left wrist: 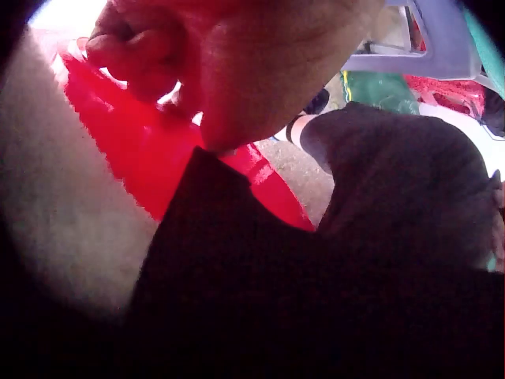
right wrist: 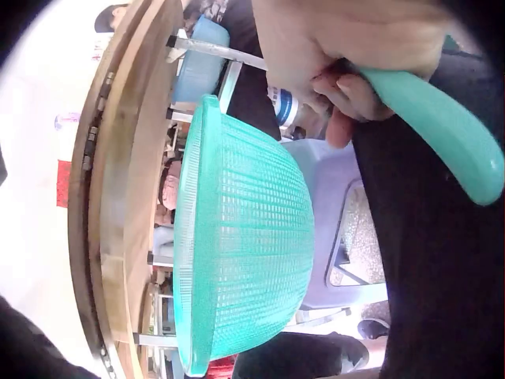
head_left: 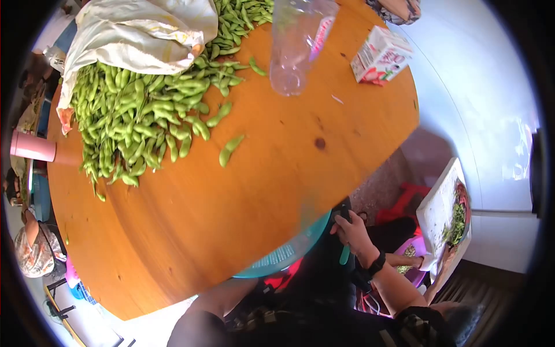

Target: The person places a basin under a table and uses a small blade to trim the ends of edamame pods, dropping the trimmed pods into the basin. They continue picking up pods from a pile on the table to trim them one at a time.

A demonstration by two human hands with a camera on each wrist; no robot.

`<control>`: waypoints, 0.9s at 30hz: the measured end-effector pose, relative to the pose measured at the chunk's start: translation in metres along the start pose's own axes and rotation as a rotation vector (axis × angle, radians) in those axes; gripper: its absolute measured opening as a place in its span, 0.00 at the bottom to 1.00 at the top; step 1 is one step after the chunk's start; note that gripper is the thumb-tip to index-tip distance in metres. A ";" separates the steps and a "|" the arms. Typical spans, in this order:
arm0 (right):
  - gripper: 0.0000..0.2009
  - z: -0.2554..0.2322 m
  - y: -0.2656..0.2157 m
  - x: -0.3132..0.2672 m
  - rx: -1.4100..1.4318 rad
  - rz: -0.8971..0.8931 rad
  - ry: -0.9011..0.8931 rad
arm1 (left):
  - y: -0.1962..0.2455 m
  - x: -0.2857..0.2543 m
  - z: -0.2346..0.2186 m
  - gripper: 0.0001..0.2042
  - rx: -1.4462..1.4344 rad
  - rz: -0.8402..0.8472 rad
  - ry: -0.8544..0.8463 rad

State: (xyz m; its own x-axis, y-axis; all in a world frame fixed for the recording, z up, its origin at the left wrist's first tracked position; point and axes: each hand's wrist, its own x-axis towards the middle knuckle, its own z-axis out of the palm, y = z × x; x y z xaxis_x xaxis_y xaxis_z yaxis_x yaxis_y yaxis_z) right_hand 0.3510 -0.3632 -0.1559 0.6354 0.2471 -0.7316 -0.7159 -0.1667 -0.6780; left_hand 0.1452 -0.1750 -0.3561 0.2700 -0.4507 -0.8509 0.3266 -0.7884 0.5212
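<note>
- Landmark: green basket [right wrist: 252, 237]. It lies by the table [head_left: 277, 173] edge, part hidden under it in the head view, a lavender stool [right wrist: 323, 178] close against its lower side.
- Right hand [head_left: 354, 234] just right of basket; fingers curled round a green handle [right wrist: 442, 126], a firm-looking grasp. Tool's working end hidden, kind unclear.
- Left hand [left wrist: 268, 67] on the near-left side of basket, in shadow, red thing [left wrist: 126, 150] behind it. Cannot tell whether it grasps anything.
- Pods [head_left: 139, 121]: heaped on table, beyond and left of basket, part under a cloth sack [head_left: 139, 34]. Two or three lie loose on the basket side of the heap.
- Clear bottle [head_left: 292, 58] and carton [head_left: 381, 55] stand farther beyond basket.
- Right of basket, another person's hands at a pale tray [head_left: 439, 202] and purple bowl [head_left: 417, 276].
- Risks, judged: a knock from knee or forearm could tip the basket. If the hidden end is sharp, a slip of the handle could nick leg or neighbour. Tugging the sack could roll pods off the table.
</note>
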 end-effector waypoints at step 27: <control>0.19 0.053 -0.048 0.012 -0.497 -0.700 0.233 | -0.007 -0.202 -0.035 0.15 -0.175 0.266 0.975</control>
State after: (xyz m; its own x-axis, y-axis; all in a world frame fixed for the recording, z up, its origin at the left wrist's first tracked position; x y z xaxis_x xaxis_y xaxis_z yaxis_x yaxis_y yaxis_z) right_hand 0.3772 -0.3022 -0.1282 0.9618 0.2559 -0.0973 0.0322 -0.4587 -0.8880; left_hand 0.1199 -0.0638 -0.1858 0.9463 -0.0043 -0.3234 0.2550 -0.6050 0.7543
